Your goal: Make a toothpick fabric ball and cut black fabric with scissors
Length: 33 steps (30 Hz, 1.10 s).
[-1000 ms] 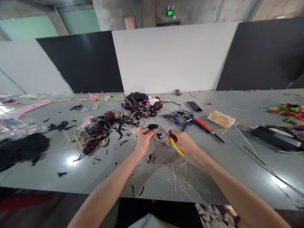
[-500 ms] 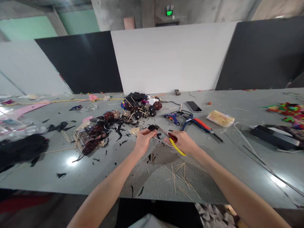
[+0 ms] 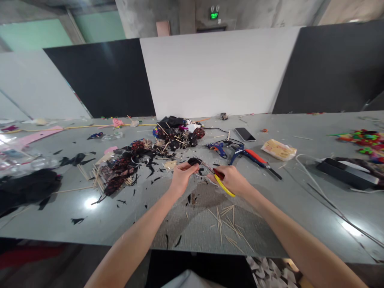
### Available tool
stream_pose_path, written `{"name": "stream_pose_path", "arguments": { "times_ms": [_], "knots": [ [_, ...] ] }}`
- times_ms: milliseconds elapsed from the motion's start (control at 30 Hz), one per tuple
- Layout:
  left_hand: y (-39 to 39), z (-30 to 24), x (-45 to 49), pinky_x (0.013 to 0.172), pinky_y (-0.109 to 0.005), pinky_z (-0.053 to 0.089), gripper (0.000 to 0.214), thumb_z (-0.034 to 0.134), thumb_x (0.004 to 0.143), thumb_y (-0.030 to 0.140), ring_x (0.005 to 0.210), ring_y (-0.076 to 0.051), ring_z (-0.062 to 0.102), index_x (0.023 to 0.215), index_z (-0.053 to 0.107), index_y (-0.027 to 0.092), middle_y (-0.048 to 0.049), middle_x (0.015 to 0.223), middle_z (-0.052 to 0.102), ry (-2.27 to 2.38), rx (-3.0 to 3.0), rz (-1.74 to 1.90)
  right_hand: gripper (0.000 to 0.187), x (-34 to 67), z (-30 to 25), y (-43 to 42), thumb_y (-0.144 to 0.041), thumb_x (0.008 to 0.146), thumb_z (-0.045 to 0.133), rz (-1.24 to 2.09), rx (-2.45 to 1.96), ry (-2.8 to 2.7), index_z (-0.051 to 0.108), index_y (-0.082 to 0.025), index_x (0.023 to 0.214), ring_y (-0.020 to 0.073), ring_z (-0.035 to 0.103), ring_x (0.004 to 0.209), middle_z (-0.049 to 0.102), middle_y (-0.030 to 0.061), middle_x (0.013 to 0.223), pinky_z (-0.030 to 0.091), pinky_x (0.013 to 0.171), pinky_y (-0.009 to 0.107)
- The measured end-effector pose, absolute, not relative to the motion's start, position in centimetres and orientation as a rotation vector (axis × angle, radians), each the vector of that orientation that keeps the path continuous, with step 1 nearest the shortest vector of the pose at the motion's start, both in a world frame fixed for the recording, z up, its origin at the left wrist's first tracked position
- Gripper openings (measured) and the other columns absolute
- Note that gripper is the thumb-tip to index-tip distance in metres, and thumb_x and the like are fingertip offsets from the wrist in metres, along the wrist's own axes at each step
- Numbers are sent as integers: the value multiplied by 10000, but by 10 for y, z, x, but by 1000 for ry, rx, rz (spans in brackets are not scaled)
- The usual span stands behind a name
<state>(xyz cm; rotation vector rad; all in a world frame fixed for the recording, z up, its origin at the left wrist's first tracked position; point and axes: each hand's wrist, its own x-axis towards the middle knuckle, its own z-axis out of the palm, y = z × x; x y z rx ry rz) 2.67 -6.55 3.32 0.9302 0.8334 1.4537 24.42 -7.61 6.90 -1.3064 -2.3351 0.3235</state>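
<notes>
Between the fingers of my left hand (image 3: 182,177) is a small piece of black fabric (image 3: 193,161). My right hand (image 3: 233,180) grips scissors with yellow and red handles (image 3: 222,185), their blades pointing left at the fabric. Whether the blades touch it I cannot tell. Below the hands lie black scraps (image 3: 189,199) and several thin wooden sticks (image 3: 229,224). Beyond my left hand is a heap of dark fabric balls stuck with sticks (image 3: 175,140).
A blue glue gun (image 3: 220,149), pliers with blue and orange handles (image 3: 255,157), a phone (image 3: 245,134) and a yellow-white packet (image 3: 278,150) lie to the right. Dark patterned fabric (image 3: 118,172) and black cloth (image 3: 30,188) lie left. A white cable (image 3: 318,188) crosses the right side.
</notes>
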Motion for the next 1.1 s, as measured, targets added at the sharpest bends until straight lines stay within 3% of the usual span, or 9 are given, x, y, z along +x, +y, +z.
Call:
{"name": "stream_pose_path", "arguments": {
  "times_ms": [467,933,1100],
  "knots": [
    [-61,39,18,662,-274,451,305,937,632,385,649,-145,613,628,750,144,-48,643,691,842,1002,1379,509,246,65,-71,-564,979,535,321,-1276,-2350,526,-199,625,112,322,537,540,2,593,264,578,292],
    [-60,48,15,647,-276,455,368,970,568,391,607,-131,601,559,697,145,-48,613,675,813,954,1316,607,251,54,-62,-633,959,524,315,-1326,-2165,391,-197,559,102,216,576,324,-46,535,200,557,297],
    [-60,48,13,645,-274,465,374,968,573,360,606,-132,619,555,666,139,-52,631,687,794,948,1239,541,257,70,-63,-660,935,554,365,-1362,-2246,477,-196,669,102,295,576,425,-45,587,216,569,286]
  ]
}}
